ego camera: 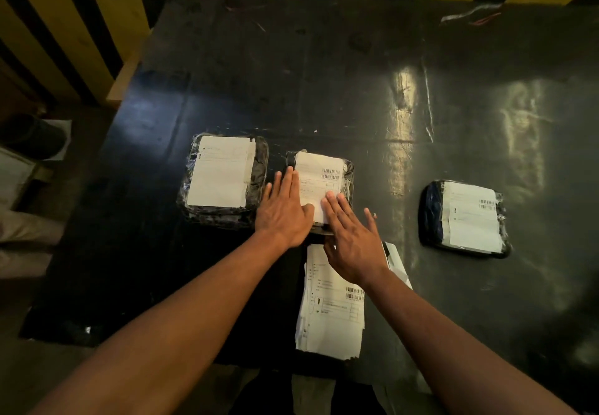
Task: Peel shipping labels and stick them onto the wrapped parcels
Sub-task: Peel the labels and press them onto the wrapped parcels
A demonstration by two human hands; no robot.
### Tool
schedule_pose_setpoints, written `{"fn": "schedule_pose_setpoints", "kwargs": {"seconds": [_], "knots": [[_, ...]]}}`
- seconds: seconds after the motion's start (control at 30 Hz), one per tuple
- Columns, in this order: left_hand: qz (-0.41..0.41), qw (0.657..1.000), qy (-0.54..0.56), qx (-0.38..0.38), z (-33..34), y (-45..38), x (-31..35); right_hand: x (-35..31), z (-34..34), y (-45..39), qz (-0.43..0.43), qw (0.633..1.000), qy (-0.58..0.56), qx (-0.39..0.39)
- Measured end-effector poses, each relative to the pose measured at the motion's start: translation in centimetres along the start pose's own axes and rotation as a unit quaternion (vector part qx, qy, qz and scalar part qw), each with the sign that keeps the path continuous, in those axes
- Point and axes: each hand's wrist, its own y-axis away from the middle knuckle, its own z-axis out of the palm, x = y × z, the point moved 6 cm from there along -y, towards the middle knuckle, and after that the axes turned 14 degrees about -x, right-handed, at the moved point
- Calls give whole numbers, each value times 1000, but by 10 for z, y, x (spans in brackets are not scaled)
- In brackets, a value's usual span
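Three black plastic-wrapped parcels lie on a black table (356, 84). The left parcel (257, 171) carries a white label (220, 171). On the middle parcel (348, 171) lies a white label (319, 171) with barcodes. My left hand (283, 210) rests flat on that parcel's left edge, fingers spread, thumb on the label. My right hand (351, 242) lies flat with its fingertips on the label's lower right corner. The right parcel (432, 213) also bears a label (471, 217). A stack of label sheets (330, 317) sits near the front edge, under my right wrist.
A folded white paper (397, 259) pokes out right of the stack. Yellow and black striped boards (64, 25) stand behind and left of the table. A clear plastic scrap with red wire (473, 14) lies at the far right corner. Pale objects (19, 187) sit on the floor at left.
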Motion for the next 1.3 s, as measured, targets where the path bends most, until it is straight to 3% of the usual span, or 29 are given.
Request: {"fn": "schedule_pose_setpoints", "kwargs": {"seconds": [0.1,0.27,0.73,0.9,0.97,1.07,1.2,1.23,1.3], "knots": [[-23,1000,-4,2,-4,-3,4,-1,-2,1,0,1000,-14,6],[100,993,-55,-6,1,-9,42,-3,-3,3,-9,1000,-13,17],[-12,999,8,-45,-43,-69,5,-5,-7,2,5,1000,-13,-13],[103,993,-57,-20,-23,-42,18,-4,-4,2,5,1000,-19,-12],[114,993,-22,-22,-12,-32,13,-5,-5,2,0,1000,-20,-9],[65,995,76,-12,-1,-19,2,-4,-7,2,-5,998,-63,16],[-24,971,234,-29,15,0,-8,7,-24,8,45,959,-214,177],[-35,964,264,-30,18,3,-11,11,-26,9,69,948,-246,191],[-36,957,287,-17,20,4,-13,15,-27,5,97,940,-293,147]]}}
